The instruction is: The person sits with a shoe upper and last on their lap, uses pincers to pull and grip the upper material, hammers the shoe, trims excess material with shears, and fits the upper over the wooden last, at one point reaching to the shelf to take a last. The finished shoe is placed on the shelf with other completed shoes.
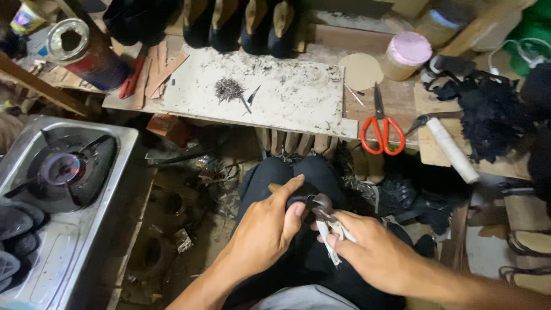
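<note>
My left hand wraps around a black shoe upper resting on my lap. My right hand grips metal lasting pincers with pale handles, their dark jaws pressed against the shoe right beside my left thumb. Both hands sit close together over my dark trousers. Most of the shoe is hidden under my left hand.
A worn white board holds a pile of small nails. Red-handled scissors, a hammer with a white-wrapped handle and a pink-lidded jar lie right. A lit gas stove stands left. Black shoes line the back.
</note>
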A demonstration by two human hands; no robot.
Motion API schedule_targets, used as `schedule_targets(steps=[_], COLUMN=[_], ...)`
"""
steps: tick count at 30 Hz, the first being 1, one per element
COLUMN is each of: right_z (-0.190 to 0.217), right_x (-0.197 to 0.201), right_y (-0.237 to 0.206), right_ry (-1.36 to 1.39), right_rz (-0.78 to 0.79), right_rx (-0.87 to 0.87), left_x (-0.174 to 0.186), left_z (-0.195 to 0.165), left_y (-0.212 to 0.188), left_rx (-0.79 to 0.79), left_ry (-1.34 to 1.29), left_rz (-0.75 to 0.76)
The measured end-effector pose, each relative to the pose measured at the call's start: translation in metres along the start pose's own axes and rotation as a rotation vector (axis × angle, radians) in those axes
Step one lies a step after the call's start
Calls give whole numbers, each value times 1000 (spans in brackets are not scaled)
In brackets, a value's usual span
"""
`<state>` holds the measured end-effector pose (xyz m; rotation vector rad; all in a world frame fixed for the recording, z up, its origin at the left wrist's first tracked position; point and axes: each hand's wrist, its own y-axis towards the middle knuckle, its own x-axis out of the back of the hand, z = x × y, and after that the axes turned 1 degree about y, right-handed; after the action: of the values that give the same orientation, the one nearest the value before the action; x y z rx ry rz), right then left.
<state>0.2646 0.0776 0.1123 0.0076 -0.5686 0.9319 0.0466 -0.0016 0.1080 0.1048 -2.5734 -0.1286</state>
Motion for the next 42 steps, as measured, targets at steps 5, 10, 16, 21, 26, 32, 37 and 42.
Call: schedule_targets(steps=[5,10,16,21,26,32,37,42], right_z=[27,48,12,-3,20,6,-2,10], right_x=[33,50,29,6,20,11,-16,3], right_y=[-11,-7,21,22,3,6,11,-2], right_ry=[-266,-738,-937,-771,-576,-911,-779,-502], right_rz=[188,121,-184,-283,-33,-75,-218,0], right_rx=[-46,244,632,638,357,389,507,325], left_x=[-14,-7,8,-6,-17,-22,-11,-17], left_z=[0,1,5,-3,-5,-1,3,0], left_y=[-8,-2,1,-7,-9,-13,-22,-24], left_rx=[-68,-152,146,-44,114,-10,38,90], left_ry=[77,79,-190,-28,68,28,16,22], left_rz=[41,39,96,-154,-136,-215,-140,-149])
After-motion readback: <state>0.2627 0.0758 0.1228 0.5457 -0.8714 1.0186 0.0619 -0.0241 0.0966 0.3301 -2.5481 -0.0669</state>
